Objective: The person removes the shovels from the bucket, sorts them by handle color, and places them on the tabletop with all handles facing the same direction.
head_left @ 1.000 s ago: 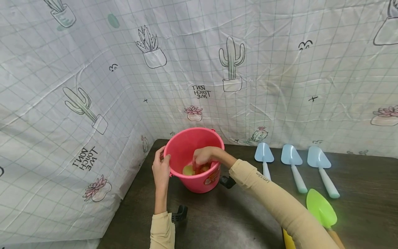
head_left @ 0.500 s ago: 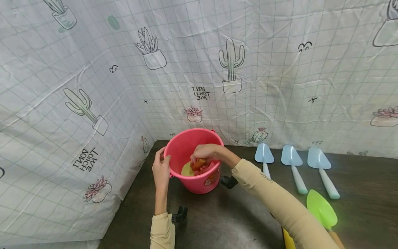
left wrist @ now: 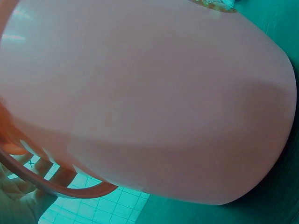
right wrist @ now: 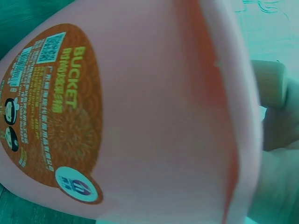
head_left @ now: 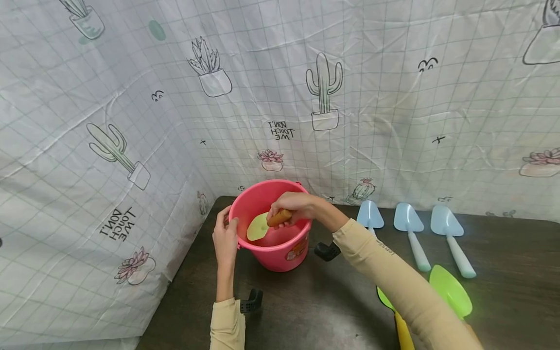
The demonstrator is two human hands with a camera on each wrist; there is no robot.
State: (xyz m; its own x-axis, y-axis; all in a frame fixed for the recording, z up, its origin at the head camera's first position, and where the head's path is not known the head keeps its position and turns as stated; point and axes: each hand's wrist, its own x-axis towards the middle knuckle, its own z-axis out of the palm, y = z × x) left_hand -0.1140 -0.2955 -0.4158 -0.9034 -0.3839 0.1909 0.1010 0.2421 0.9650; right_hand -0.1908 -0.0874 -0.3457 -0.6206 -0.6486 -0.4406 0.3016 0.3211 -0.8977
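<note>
A pink bucket (head_left: pixel 280 257) stands on the dark table, its mouth tipped toward the head camera. My left hand (head_left: pixel 225 238) grips its left rim, thumb at the near side; in the left wrist view the fingers show behind the bucket's handle (left wrist: pixel 51 187). Inside the mouth, my right hand (head_left: pixel 296 206) holds a hand trowel by its orange-brown handle (head_left: pixel 280 218). The trowel's yellow-green blade (head_left: pixel 257 228) points down and left into the bucket. The right wrist view shows the bucket's orange label (right wrist: pixel 60 112) and the handle end (right wrist: pixel 271 83) beyond the rim.
Light blue trowels (head_left: pixel 409 218) lie in a row at the back right. A bright green trowel (head_left: pixel 450 291) and a yellow-handled one (head_left: pixel 403 330) lie nearer, partly under the right sleeve. A printed cloth (head_left: pixel 385 146) hangs behind and left of the table (head_left: pixel 297 311).
My right hand has risen inside the bucket with the trowel, whose handle and blade now show more fully. The left hand keeps its grip on the rim.
</note>
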